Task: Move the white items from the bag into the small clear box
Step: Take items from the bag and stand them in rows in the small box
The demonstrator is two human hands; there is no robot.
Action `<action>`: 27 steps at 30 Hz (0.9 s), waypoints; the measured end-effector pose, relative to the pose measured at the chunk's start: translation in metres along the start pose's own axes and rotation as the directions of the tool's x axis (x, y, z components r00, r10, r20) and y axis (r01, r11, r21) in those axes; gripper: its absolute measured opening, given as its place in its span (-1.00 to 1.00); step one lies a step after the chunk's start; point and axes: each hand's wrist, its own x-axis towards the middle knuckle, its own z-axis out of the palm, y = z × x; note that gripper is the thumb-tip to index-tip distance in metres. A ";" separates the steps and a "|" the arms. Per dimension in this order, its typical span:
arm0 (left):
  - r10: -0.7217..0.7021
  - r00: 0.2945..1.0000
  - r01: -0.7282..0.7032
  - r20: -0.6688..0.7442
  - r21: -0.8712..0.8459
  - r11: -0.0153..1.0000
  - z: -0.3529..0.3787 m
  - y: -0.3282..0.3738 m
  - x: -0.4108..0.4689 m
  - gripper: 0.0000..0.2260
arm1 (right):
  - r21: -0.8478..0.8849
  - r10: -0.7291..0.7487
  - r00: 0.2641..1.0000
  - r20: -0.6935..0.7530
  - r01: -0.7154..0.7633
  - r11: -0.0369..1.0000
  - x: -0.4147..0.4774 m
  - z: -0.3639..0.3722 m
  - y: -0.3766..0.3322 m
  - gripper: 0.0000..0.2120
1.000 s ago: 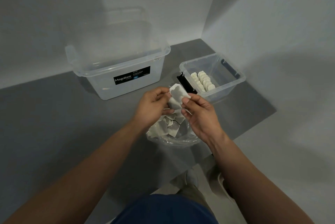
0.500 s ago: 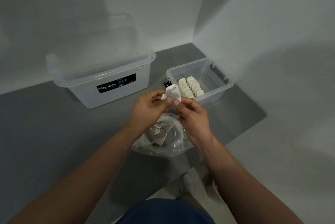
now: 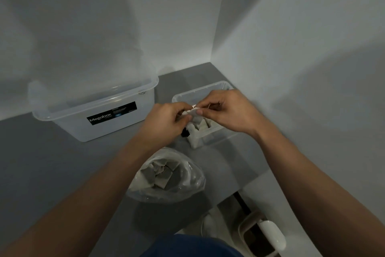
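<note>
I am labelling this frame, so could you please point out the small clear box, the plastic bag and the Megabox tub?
small clear box [image 3: 198, 91]: head view, far rim.
plastic bag [image 3: 187, 181]: head view, right side.
Megabox tub [image 3: 111, 113]: head view, black label.

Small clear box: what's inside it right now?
The small clear box holds white items standing at its near end. Both hands, left hand and right hand, pinch another white item above it, covering the rest.

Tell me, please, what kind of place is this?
Probably a plain indoor corner used for sorting or storage, not a kitchen. Bare white walls meet above a grey surface, which holds a large Megabox bin, a small clear box and a plastic bag.
</note>
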 end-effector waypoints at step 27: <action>-0.452 0.883 0.408 -0.129 -0.269 0.873 0.072 -0.013 0.035 -0.90 | -0.709 0.264 0.916 0.302 0.031 0.705 0.107 0.012 0.159 -0.85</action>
